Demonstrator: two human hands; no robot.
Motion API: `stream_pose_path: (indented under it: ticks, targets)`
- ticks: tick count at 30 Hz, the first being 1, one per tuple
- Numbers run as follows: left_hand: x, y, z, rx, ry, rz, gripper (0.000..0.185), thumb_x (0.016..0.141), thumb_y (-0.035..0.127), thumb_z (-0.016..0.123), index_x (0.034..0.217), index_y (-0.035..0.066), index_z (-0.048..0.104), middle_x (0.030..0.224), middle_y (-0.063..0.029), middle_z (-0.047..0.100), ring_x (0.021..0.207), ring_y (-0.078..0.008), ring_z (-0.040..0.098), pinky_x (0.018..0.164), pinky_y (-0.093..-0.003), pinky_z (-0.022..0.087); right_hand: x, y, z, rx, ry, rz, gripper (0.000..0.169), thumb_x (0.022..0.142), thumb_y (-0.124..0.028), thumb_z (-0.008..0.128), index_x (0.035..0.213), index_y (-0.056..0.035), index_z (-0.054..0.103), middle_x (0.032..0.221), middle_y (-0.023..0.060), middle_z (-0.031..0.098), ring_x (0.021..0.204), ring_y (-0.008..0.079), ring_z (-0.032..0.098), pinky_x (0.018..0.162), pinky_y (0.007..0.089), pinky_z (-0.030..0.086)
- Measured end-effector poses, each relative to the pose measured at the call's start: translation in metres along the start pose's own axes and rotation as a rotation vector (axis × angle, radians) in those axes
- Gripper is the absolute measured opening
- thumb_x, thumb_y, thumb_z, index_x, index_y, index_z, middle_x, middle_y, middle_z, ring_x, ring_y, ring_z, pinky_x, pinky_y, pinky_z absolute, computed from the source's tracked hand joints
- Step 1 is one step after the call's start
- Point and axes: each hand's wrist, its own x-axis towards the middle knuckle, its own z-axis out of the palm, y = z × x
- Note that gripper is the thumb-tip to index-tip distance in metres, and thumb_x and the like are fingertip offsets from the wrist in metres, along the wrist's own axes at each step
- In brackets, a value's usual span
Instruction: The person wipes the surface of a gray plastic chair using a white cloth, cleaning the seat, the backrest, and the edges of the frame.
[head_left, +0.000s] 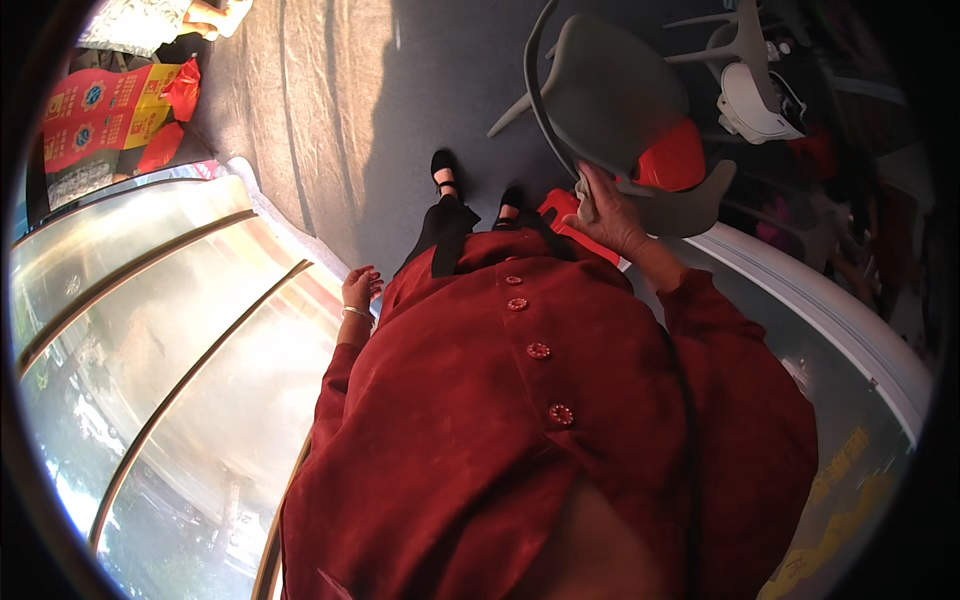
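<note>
My right hand (611, 212) grips a small light-coloured cloth (586, 198), its fingers close to the curved arm of a grey chair (611, 90). A red plastic bag (673, 156) lies on that chair's seat edge. Below the hand a flat red item (568, 214) shows, partly hidden by my arm and the red shirt. My left hand (362, 285), with a bracelet at the wrist, hangs at my side beside the glass wall. It appears to hold nothing, with its fingers loosely curled.
Large framed glass panes (225, 322) stand along the left. A red and yellow printed box or bag (109, 109) sits at the upper left, near another person's arm or foot. At the upper right are more chairs and a white bag (757, 105). Sunlight falls on the grey floor (442, 82).
</note>
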Motion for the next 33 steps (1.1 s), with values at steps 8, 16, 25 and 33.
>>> stream_pose_path:
  ticks: [8,16,25,33]
  targets:
    - [-0.008,-0.011,0.0,-0.039,0.062,-0.004,0.017,0.078,0.01,0.044,0.092,0.004,0.05,0.071,-0.0067,0.055,0.053,-0.0137,0.054,0.042,-0.0217,0.042,-0.004,0.035,-0.011,0.477,-0.327,0.177,0.04,0.081,-0.018,0.044,0.114,0.0022,0.035,0.113,0.0147,0.041,0.107,0.0223,0.038,0.088,0.0279,0.03]
    - [-0.013,-0.032,0.004,-0.051,0.073,0.032,0.017,0.078,0.011,0.044,0.092,0.004,0.052,0.075,-0.0079,0.057,0.054,-0.0129,0.054,0.041,-0.021,0.041,-0.048,0.075,-0.027,-0.011,-0.227,-0.015,0.044,0.07,-0.004,0.048,0.112,-0.0027,0.037,0.106,0.0166,0.046,0.097,0.0317,0.045,0.08,0.0359,0.038]
    - [-0.001,0.007,0.03,0.024,0.039,0.033,0.017,0.076,0.009,0.044,0.091,0.003,0.051,0.074,-0.0073,0.056,0.053,-0.0126,0.053,0.043,-0.0212,0.041,0.153,0.015,0.063,0.098,0.245,0.194,0.027,0.071,-0.018,0.05,0.087,0.0009,0.039,0.082,0.0221,0.05,0.078,0.0358,0.05,0.063,0.0404,0.043]
    - [-0.002,0.024,0.053,0.027,0.029,0.064,0.016,0.076,0.009,0.044,0.09,0.004,0.052,0.071,-0.0049,0.056,0.055,-0.0113,0.053,0.046,-0.0205,0.041,-0.027,0.05,0.004,-0.156,-0.009,-0.143,0.045,0.072,-0.017,0.054,0.11,0.0003,0.037,0.1,0.0165,0.049,0.087,0.031,0.051,0.07,0.0345,0.043]
